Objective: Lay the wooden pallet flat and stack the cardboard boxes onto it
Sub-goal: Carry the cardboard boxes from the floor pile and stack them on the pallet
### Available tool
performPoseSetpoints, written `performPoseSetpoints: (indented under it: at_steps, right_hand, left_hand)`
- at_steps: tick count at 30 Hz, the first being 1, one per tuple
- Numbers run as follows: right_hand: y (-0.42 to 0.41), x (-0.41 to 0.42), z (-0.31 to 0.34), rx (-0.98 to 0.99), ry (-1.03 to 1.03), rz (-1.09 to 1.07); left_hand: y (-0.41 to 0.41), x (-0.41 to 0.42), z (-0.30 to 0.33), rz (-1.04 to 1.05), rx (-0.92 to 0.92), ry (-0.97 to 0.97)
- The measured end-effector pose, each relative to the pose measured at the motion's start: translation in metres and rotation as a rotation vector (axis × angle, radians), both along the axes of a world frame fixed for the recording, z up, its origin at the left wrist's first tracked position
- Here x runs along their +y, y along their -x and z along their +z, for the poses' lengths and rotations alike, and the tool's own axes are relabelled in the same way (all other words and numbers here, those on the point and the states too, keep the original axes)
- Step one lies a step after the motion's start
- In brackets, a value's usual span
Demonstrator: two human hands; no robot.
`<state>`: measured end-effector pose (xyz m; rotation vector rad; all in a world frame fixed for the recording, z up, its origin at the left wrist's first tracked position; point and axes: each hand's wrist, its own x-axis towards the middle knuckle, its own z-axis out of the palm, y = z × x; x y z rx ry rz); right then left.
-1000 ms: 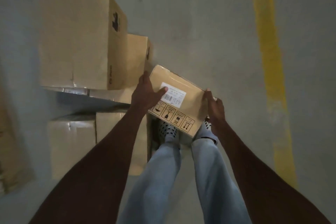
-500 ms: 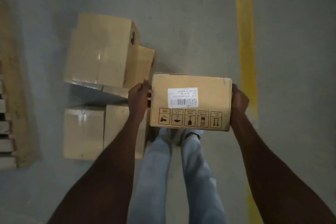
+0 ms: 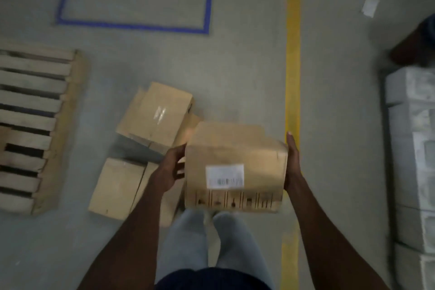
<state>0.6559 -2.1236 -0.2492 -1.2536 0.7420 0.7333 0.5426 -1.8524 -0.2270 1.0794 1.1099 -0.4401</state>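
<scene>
Legs (image 3: 207,238) in light jeans at the bottom of frame. Held box (image 3: 235,167) is up off the floor in front of them, squeezed between both palms: left hand (image 3: 170,169) flat on its left end, right hand (image 3: 292,162) flat on its right end, fingers straight. White barcode label (image 3: 224,176) faces up, row of handling symbols below it, blurred. Box is closed; contents not visible.

Left of it, two closed boxes on the floor: near box (image 3: 115,188) and, beyond a gap, far box (image 3: 157,113) sitting on top of another. Pallet (image 3: 30,125) lies flat at left edge, bare slats, well apart from the held box.

Grey concrete floor (image 3: 247,66). Yellow line (image 3: 293,66) runs just right of the held box. Blue tape rectangle (image 3: 134,26) at far end. Pale blocks (image 3: 414,148) stacked at right edge.
</scene>
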Motion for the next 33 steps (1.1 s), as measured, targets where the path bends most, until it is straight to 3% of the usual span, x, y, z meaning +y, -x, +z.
performPoseSetpoints:
  at_steps: [3, 9, 14, 21, 24, 33]
  right_hand:
    - [-0.032, 0.000, 0.007, -0.014, 0.049, -0.016]
    - [-0.093, 0.033, 0.039, -0.085, 0.147, 0.202]
    - [-0.129, 0.067, 0.076, -0.127, 0.073, 0.246]
    - [-0.183, 0.109, 0.073, -0.142, 0.031, 0.450]
    - [-0.214, 0.132, 0.076, -0.112, 0.009, 0.521]
    - [-0.328, 0.258, 0.097, -0.105, 0.017, 0.709]
  left_hand:
    - [-0.006, 0.010, 0.014, 0.107, -0.040, -0.046]
    - [-0.043, 0.001, 0.051, 0.375, -0.099, -0.238]
    - [-0.076, 0.018, 0.045, 0.598, -0.233, -0.081]
    - [-0.127, 0.032, 0.069, 0.522, -0.346, -0.022]
    - [-0.145, 0.044, 0.087, 0.593, -0.415, -0.030]
    - [-0.235, 0.153, 0.081, 0.596, -0.309, -0.003]
